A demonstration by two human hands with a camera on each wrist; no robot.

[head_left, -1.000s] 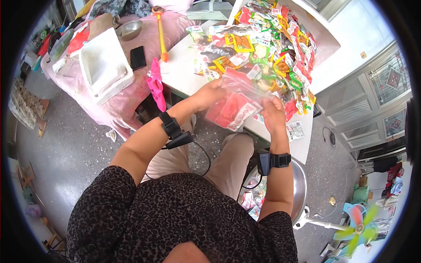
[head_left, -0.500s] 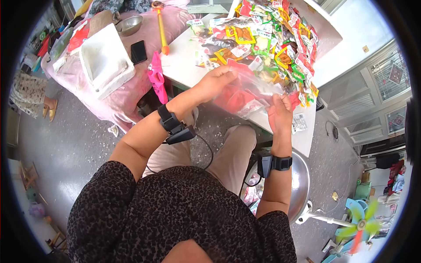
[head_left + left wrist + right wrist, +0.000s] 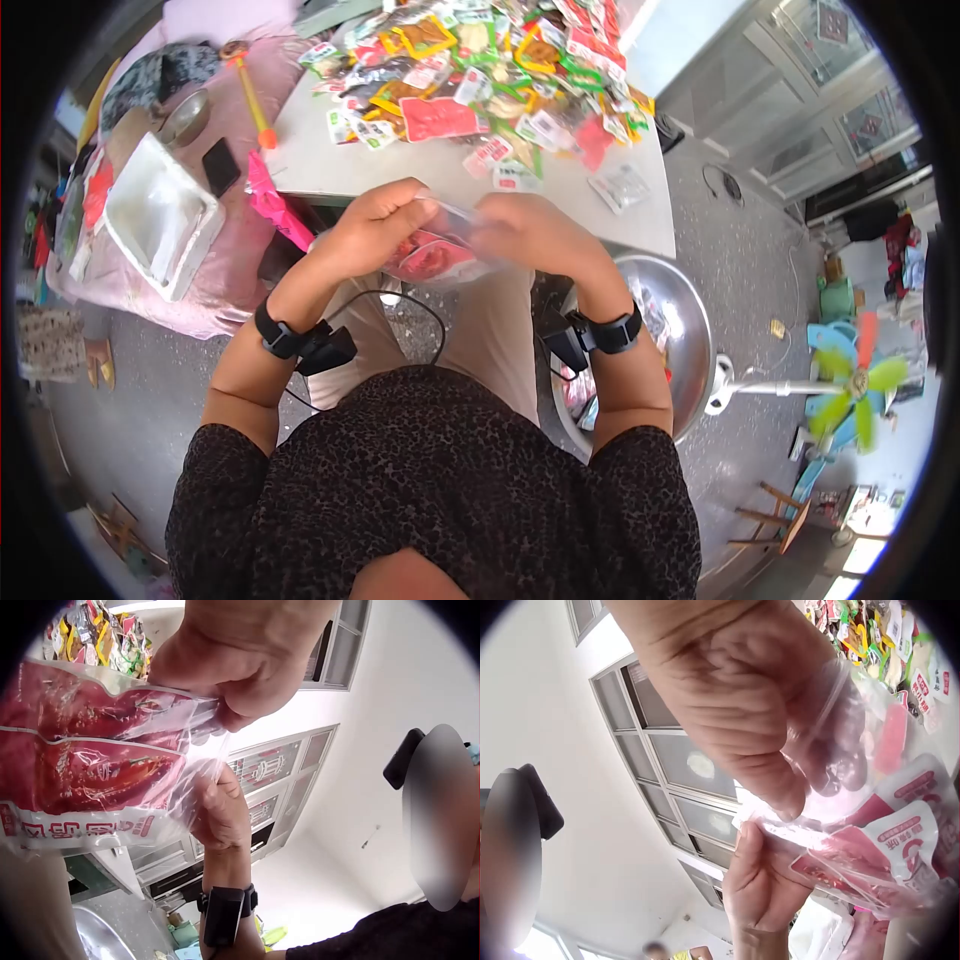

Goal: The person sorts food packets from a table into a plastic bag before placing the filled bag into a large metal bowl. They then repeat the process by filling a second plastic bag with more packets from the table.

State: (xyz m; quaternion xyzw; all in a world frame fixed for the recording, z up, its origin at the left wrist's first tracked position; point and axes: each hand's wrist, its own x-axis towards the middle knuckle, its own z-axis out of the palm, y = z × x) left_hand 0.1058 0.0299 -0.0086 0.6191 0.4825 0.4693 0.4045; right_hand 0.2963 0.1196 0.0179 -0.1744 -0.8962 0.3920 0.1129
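Observation:
In front of the lap, at the table's near edge, a clear plastic bag (image 3: 440,262) with red snack packets inside hangs between both hands. My left hand (image 3: 380,225) pinches its top edge between thumb and fingers. On the other side of the bag's top, my right hand (image 3: 540,237) grips the film, slightly blurred in the head view. Through the film, the right wrist view shows fingertips and a white-and-red packet (image 3: 904,840). Red packets (image 3: 90,765) with white lettering lie flat in the bag in the left wrist view.
A heap of colourful snack packets (image 3: 480,60) covers the back of the white table (image 3: 330,165). A silver packet (image 3: 620,187) lies at its right. Right of the legs stands a steel basin (image 3: 690,340) containing packets, beside a fan (image 3: 858,383). A white foam box (image 3: 155,225) sits on the left.
Both hands have come closer together and drawn the bag back from the table toward the body. The head view has shifted, so the table and heap appear further left and higher.

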